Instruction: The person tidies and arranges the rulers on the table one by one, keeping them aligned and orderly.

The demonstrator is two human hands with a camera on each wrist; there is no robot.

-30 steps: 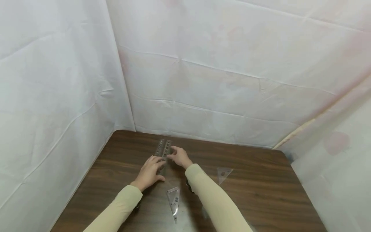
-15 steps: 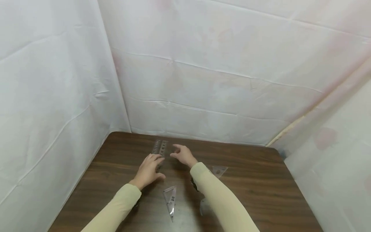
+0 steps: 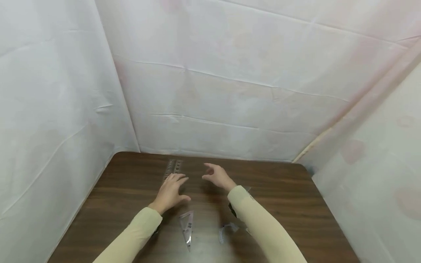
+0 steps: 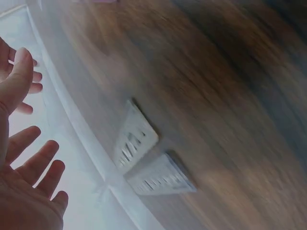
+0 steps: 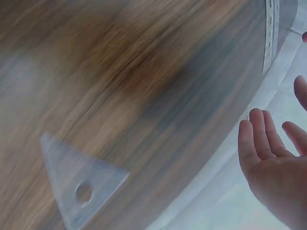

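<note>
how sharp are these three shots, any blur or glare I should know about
Head view: mostly sharp, evenly lit, with a pale glare patch on the table near the clear triangle. Left wrist view: heavy motion blur smears the wood grain and two rulers; the left hand is softer too. Right wrist view: blurred likewise, though a holed set square and the right hand stay readable.

This looks like a makeshift recording booth rather than a lived-in room. White creased sheeting [image 3: 230, 73] hangs as walls on three sides, filling the upper part of the frame and meeting in a corner at upper left (fold lines run across it). A dark wood-grain table [image 3: 283, 204] sits pushed against it, filling the lower frame, with clear plastic drawing rulers [image 3: 173, 168] lying on it.
</note>
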